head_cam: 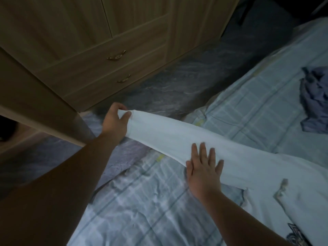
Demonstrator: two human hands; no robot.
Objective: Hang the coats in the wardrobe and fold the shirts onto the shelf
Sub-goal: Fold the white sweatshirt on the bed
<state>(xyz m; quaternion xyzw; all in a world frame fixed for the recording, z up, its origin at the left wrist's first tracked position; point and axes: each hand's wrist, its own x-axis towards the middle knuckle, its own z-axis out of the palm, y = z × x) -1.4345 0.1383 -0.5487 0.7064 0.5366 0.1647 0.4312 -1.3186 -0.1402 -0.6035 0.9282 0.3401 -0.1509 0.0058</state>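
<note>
**A sleeve drawn out, the folding barely begun**

At the far left stands the wardrobe [74,41], its upper doors closed and two drawers below with brass handles; nothing can be seen hanging in it or lying on a shelf from this view. Just right of its open door edge, the left hand [115,119] pinches the cuff of a white shirt [257,174], thumb and fingers curled round the fabric, and holds the sleeve [168,134] stretched out over the edge of the bed [142,210]. Further right, the right hand [204,167] lies flat on the sleeve with fingers straight and spread, pressing it where it meets the body of the shirt. The shirt's body lies spread on the checked bedcover, a printed design showing at the lower right. At the far right a crumpled blue-grey garment [314,98] waits on the bed, untouched.

By my reading, the work is at an early stage: this shirt is not yet folded, the other garment remains.
</note>
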